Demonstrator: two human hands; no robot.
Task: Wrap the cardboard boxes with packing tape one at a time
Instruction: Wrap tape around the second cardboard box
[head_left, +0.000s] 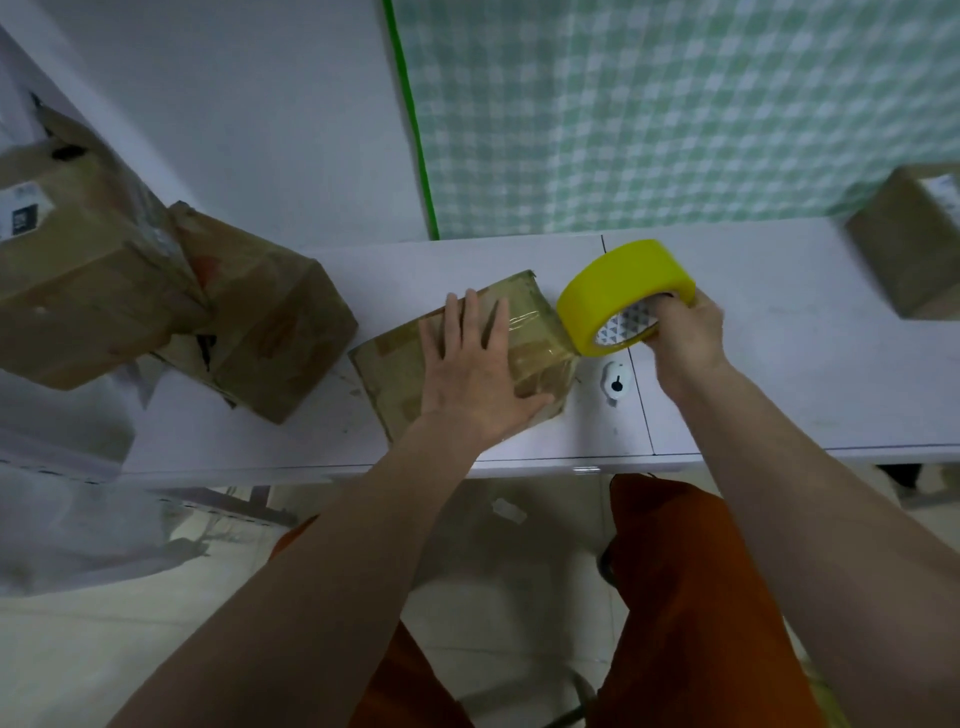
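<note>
A small cardboard box (400, 369) lies on the white table (753, 374) in front of me, with clear tape across its top and right side. My left hand (478, 374) rests flat on the box top, fingers straight. Just right of the box, my right hand (685, 332) grips a yellow roll of packing tape (618, 291), fingers hooked into its core. A stretch of tape runs from the roll to the box's right edge.
Two larger cardboard boxes (78, 291) (270, 322) are piled at the left of the table. Another box (909, 244) sits at the far right. A small white device (616, 382) lies beside the wrapped box. A green checked cloth (675, 104) hangs behind.
</note>
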